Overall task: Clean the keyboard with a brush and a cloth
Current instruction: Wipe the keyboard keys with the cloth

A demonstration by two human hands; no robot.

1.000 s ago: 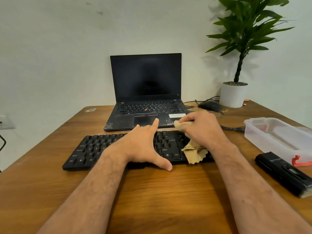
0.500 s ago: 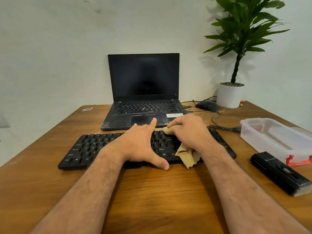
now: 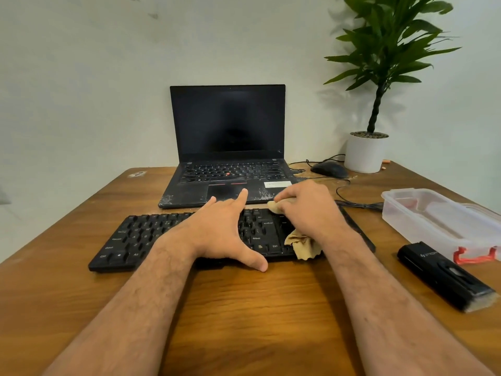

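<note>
The right hand [image 3: 306,210] is holding a crumpled tan cloth [image 3: 303,244] in its grip, wiping the flat black keyboard [image 3: 141,237] lying on the wooden tabletop [image 3: 244,308]. The left hand [image 3: 219,232] is bracing it, fingers spread. Next probably comes sweeping across the unwiped keys.

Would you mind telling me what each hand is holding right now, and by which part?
The right hand holds the tan cloth bunched by its middle, both ends sticking out, on the keyboard. The left hand holds nothing; it rests spread on the keys.
</note>
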